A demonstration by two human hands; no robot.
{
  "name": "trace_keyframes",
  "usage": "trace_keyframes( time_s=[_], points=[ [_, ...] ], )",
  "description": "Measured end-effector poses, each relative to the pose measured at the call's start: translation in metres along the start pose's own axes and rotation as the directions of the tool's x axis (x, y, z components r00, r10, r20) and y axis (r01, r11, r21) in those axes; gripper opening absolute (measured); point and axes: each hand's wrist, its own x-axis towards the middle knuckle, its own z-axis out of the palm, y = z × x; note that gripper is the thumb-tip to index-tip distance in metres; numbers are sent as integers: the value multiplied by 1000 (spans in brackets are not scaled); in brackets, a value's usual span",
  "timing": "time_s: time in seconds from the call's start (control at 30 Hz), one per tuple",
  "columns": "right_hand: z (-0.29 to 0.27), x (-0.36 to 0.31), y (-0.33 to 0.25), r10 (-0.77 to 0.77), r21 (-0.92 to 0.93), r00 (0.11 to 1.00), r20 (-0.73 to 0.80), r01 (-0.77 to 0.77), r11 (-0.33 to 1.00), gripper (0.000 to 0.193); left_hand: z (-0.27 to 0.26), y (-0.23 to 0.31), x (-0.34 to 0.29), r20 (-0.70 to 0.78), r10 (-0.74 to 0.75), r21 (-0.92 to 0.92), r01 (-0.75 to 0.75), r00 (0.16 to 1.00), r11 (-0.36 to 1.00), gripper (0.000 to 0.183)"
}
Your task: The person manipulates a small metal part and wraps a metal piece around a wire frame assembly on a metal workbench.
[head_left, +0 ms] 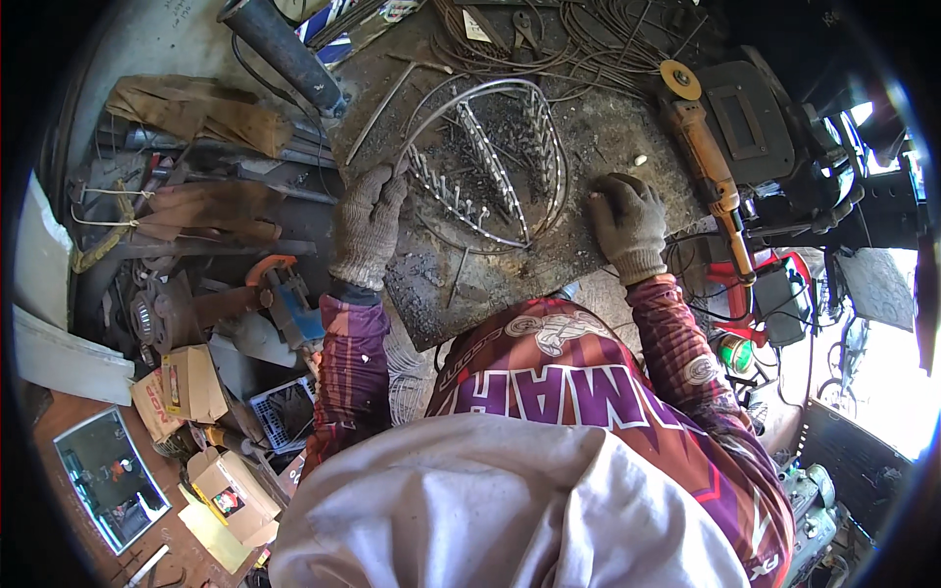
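A round wire frame [479, 137] lies on the worktable, with a curved outer ring, a bar across it and rows of short upright metal pins. My left hand [369, 221], in a grey knit glove, is closed at the ring's left edge, the fingertips pinching the rod. To the right of the frame, apart from it, my right hand [630, 221] rests on the tabletop in a matching glove. Its fingers are loosely bent and spread from the thumb, and nothing shows in them. A small white piece [640, 160] lies just beyond that hand.
Dark grit covers parts of the metal worktable [608, 118]. An orange angle grinder [708, 162] lies along its right side, beside a dark welding mask [747, 122]. Coiled wire [588, 54] and pliers [525, 31] are at the back. A thin metal rod [380, 113] lies left.
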Motion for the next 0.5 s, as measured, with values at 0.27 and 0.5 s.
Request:
trace_keyframes(
  time_s=[0.27, 0.5],
  points=[
    [-1, 0, -1, -4, 7, 1000, -14, 4, 1000, 25, 3, 9, 1, 77, -220, -379, 232, 972, 896, 26],
    [0, 1, -6, 8, -12, 1000, 6, -8, 1000, 25, 2, 12, 0, 110, -272, -450, 292, 956, 844, 28]
  ],
)
